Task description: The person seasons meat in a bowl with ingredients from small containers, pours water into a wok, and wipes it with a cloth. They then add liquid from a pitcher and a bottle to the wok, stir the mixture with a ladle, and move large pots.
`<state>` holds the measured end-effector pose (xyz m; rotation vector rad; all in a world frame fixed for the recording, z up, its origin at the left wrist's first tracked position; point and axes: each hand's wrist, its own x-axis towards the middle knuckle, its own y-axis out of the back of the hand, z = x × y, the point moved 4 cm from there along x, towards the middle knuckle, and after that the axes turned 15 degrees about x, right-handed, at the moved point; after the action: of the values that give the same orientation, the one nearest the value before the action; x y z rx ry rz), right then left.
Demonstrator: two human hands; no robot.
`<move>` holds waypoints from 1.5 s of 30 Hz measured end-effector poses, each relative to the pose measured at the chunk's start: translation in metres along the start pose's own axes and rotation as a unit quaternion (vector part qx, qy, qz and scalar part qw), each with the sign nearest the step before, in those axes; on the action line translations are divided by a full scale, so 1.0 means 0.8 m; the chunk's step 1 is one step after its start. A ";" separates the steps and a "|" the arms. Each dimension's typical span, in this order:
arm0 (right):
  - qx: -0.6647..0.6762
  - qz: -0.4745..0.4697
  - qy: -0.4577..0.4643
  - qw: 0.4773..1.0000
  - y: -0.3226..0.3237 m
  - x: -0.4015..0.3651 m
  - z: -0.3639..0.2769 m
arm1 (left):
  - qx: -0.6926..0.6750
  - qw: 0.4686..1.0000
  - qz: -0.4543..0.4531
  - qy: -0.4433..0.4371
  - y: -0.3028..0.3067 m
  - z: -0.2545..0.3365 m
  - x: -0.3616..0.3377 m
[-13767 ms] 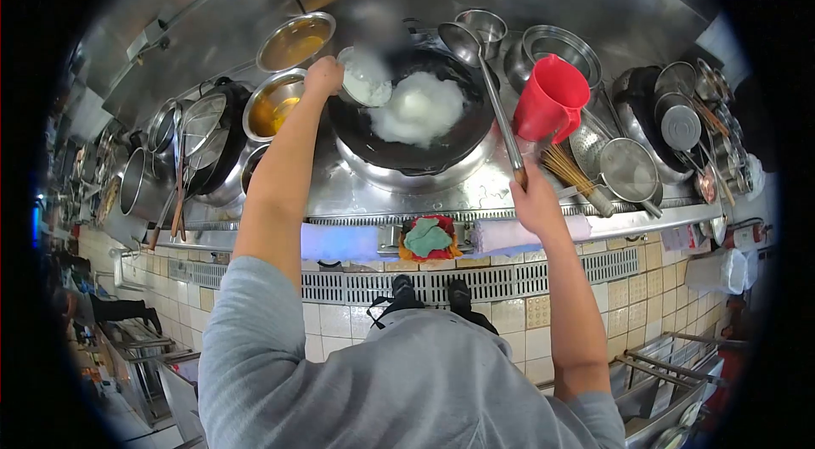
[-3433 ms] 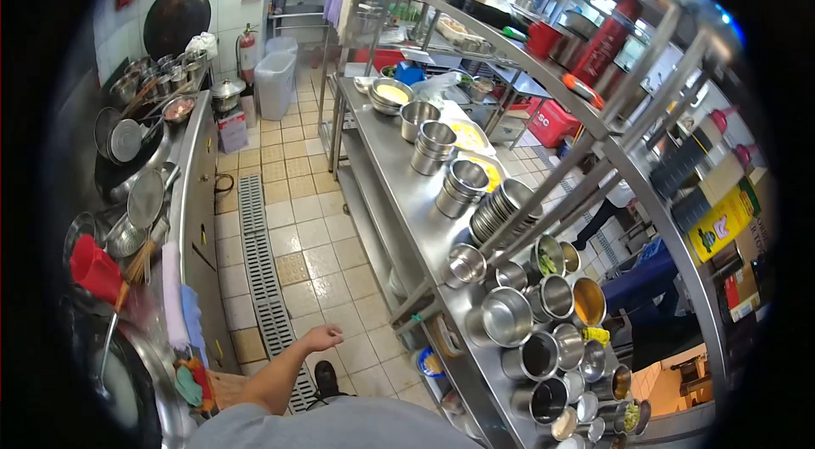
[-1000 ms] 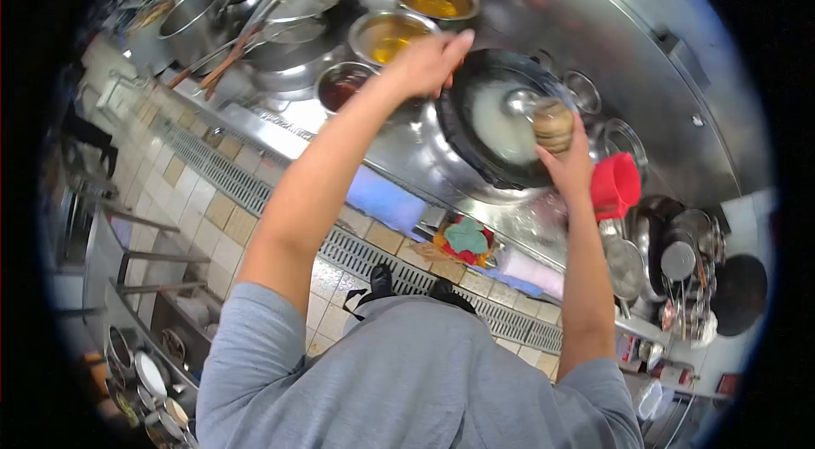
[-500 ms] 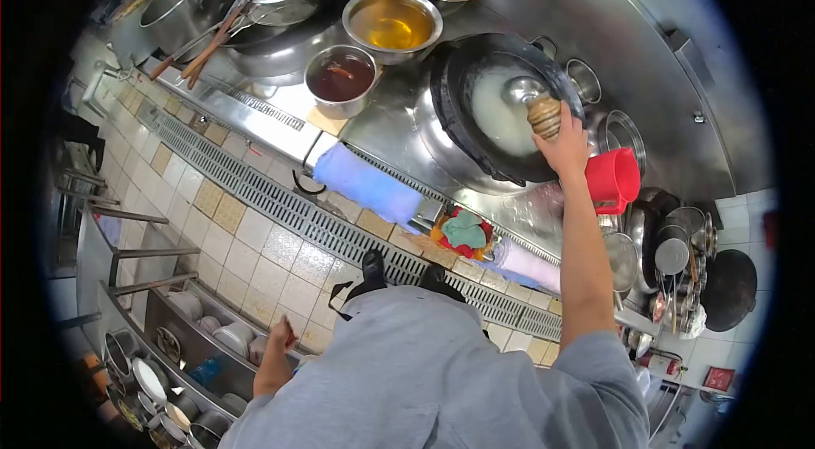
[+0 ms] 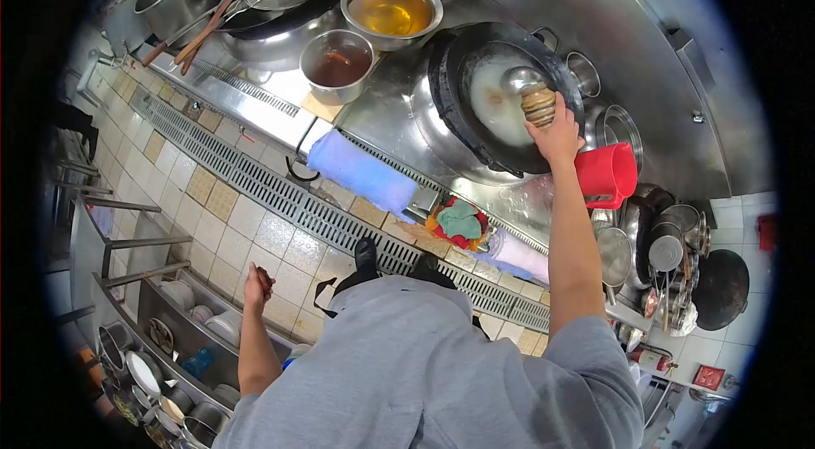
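Observation:
My right hand (image 5: 558,133) is wrapped round the banded handle of a ladle (image 5: 538,106). Its shiny round bowl is over the cloudy whitish liquid (image 5: 503,120) in a large black wok (image 5: 463,122). A small brownish patch shows in that liquid. Beside my right wrist stands a red plastic jug (image 5: 613,173). Away from the stove, out to my left side, my left hand (image 5: 257,288) has its fingers curled around something small and dark reddish-brown; I cannot tell what it is.
Two steel bowls of yellow liquid (image 5: 390,37) and a pot of reddish-brown liquid (image 5: 338,93) stand left of the wok. A blue cloth (image 5: 361,176) lies along the stove's front edge. Behind my left hand are shelves (image 5: 140,241) with dishes. A floor grate (image 5: 280,205) runs below.
My left hand has swung forward and outward, away from my body. The ladle has shifted slightly in the wok, and a brownish patch now shows in the liquid.

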<state>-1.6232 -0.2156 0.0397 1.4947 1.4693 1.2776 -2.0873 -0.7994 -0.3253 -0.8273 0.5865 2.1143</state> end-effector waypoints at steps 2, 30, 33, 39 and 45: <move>0.027 0.025 0.006 0.999 0.004 0.000 0.002 | 0.012 1.000 0.004 0.022 -0.003 0.002 -0.002; 0.640 -0.327 0.378 0.584 -0.134 -0.346 -0.385 | 0.506 0.728 0.322 -0.333 -0.117 0.497 -0.328; 0.565 -0.378 0.468 0.564 -0.041 -0.410 -0.455 | 0.533 0.721 0.328 -0.298 -0.037 0.463 -0.359; 0.486 -0.865 0.125 0.026 -0.078 -0.514 -0.552 | 0.454 0.687 0.222 -0.523 0.076 0.409 -0.478; 0.519 -0.820 0.238 0.037 0.002 -0.646 -0.792 | 0.424 0.620 0.346 -0.562 0.299 0.388 -0.653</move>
<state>-2.1595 -0.8255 0.1323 -1.2158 2.6239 -1.3153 -2.1349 -1.0024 0.2939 1.4106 1.0779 2.0310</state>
